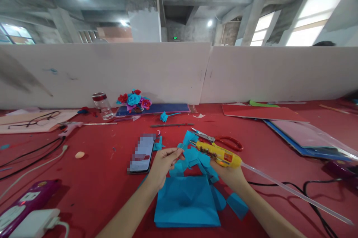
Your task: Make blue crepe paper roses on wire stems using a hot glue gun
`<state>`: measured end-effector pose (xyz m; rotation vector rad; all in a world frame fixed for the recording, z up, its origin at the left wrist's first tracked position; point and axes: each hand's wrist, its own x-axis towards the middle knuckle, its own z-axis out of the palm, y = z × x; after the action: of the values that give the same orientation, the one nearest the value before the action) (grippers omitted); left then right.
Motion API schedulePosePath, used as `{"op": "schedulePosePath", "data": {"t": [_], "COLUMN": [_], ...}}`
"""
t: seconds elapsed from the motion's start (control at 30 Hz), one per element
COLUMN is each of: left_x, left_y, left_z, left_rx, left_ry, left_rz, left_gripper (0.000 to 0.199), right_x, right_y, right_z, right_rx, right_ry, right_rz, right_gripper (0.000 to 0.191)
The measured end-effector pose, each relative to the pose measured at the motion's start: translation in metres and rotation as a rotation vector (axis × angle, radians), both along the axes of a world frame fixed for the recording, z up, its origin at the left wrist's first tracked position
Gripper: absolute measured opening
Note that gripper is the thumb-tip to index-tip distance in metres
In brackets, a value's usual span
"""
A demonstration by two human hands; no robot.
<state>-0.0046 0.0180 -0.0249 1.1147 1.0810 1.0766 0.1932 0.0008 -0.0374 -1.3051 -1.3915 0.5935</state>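
Yellow glue gun (216, 153): gripped by the right hand (229, 174) over blue paper scraps (192, 157), nozzle (192, 142) facing the left hand (165, 161), which pinches a tiny indistinct piece (182, 146), apparently to steady it.

Room to pass lies left of the phone (142, 154), while scissors (212, 138) obstruct beyond the glue gun (216, 153).

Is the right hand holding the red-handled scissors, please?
No, the right hand holds a yellow glue gun; the scissors lie on the table.

A lidded jar (103, 106) stands near the white partition (112, 68), with eyeglasses (39, 119) lying to its left.
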Motion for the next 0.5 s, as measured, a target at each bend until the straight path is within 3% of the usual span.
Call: {"op": "schedulePosePath", "data": {"t": [0.5], "left_x": [-0.0012], "left_y": [0.0007], "left_z": [0.0007], "left_rx": [-0.065], "left_ry": [-0.139], "left_rz": [-0.012], "left_gripper": [0.024], "right_x": [0.0001], "right_y": [-0.0020], "right_z": [0.0059], "right_rx": [0.039], "right_ry": [-0.096], "right_rz": [-0.012], "right_gripper": [0.012]}}
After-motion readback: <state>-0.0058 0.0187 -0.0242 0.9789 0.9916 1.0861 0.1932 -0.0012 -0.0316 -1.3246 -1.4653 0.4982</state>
